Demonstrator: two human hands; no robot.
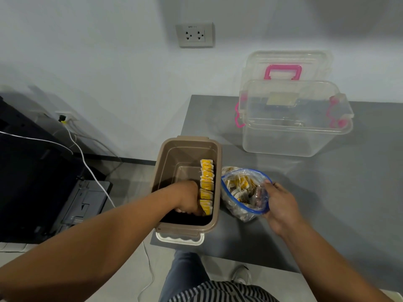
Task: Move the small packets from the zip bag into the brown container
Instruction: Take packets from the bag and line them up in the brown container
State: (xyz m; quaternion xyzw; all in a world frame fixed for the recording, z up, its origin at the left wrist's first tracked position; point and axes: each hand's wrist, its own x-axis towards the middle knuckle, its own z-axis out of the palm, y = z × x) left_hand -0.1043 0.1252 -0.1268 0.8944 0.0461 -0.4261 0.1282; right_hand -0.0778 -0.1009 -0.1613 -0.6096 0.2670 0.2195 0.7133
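Note:
The brown container point(168, 162) stands at the grey table's left edge. A row of small yellow-and-white packets point(207, 182) stands along its right inner wall. My left hand point(189, 200) is down inside the container, fingers curled against the near end of that row. Just right of the container lies the clear zip bag point(244, 192) with a blue rim, its mouth open, with several more packets inside. My right hand point(277, 205) grips the bag's right rim and holds the mouth open.
A clear plastic box point(292, 136) with pink latches stands at the back of the grey table point(327, 192), its lid with a pink handle point(283, 71) leaning behind it. A dark printer point(32, 175) and white cables sit left, below the table.

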